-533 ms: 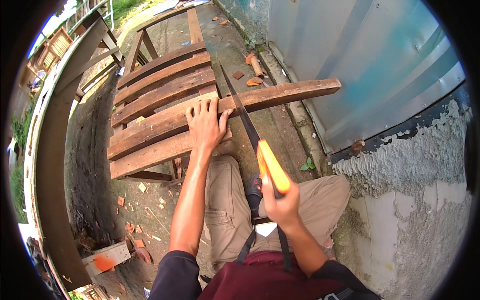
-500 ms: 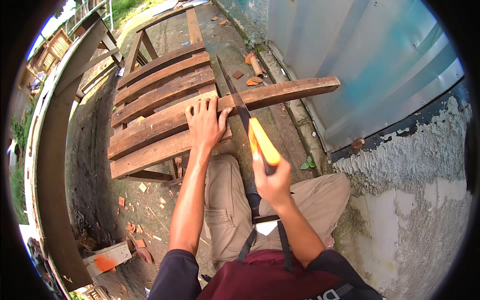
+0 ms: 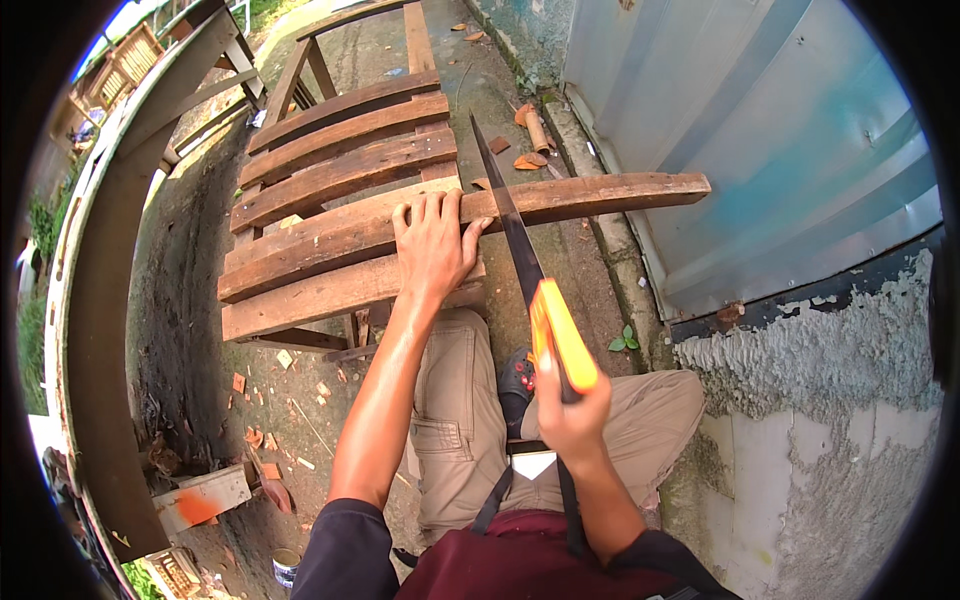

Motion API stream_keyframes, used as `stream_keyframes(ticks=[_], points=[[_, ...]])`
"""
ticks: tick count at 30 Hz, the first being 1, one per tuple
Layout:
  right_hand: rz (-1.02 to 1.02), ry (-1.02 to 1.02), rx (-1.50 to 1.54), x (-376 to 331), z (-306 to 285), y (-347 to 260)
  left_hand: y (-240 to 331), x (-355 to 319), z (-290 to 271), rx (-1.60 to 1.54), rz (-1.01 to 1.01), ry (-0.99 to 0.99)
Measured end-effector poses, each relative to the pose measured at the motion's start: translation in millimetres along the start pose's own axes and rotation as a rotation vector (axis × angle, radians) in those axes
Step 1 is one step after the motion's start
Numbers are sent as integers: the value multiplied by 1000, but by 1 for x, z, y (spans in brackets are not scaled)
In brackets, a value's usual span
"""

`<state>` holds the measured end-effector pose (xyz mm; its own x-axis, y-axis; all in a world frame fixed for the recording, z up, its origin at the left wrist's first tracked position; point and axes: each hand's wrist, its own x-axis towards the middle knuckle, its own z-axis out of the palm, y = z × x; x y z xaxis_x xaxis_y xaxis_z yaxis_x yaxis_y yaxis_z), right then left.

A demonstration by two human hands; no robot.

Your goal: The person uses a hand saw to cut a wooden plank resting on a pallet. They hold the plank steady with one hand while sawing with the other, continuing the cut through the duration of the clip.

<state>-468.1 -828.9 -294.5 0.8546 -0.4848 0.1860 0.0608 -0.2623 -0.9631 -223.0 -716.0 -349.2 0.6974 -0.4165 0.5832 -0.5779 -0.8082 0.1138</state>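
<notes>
A long wooden plank [image 3: 610, 195] lies across a slatted wooden frame [image 3: 350, 157], its right end sticking out past the frame's edge toward the metal sheet. My left hand [image 3: 433, 243] presses on this plank, fingers curled over its far edge and thumb along the top. Wrapped around the yellow and black handle of a handsaw [image 3: 518, 240] is my right hand [image 3: 575, 410]. The dark blade slants up and away, crossing the plank just right of my left thumb, its tip beyond the far side. Whether the teeth are in a cut cannot be seen.
A corrugated metal sheet [image 3: 770, 130] and rough wall [image 3: 820, 350] bound the right side. At left stands a large wooden structure [image 3: 110, 300]. Offcuts and wood chips [image 3: 270, 470] litter the ground, near an orange-marked wood piece [image 3: 205, 500] and a can [image 3: 286, 565].
My right hand has drawn the handsaw back toward me, lowering its handle in the picture. The whole view has shifted slightly; my left hand keeps its place on the plank.
</notes>
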Motion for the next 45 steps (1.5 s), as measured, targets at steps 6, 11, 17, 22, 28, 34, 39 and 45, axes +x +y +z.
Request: stream_keyframes(ticks=[6,11,17,22,28,34,39,45], points=[[-3,-12,56,55,40,5,-3,-9,-4,63,-5,-88],[-121,-50,-261,-86,-45,-2,3,-6,0,44,-15,-66],[19,40,53,35,21,2,1,-7,0,38,-14,-24],[-32,-1,-12,28,21,12,2,-7,0,58,-7,-57],[-79,-124,-270,-99,-61,-18,4,-8,0,44,-33,-54],[-24,-8,68,80,31,5,5,2,1,59,-2,-46],[-32,-95,3,29,21,2,-5,-12,-3,102,-4,-84],[-19,-44,-59,-74,-34,-20,9,-3,-2,23,-19,-57]])
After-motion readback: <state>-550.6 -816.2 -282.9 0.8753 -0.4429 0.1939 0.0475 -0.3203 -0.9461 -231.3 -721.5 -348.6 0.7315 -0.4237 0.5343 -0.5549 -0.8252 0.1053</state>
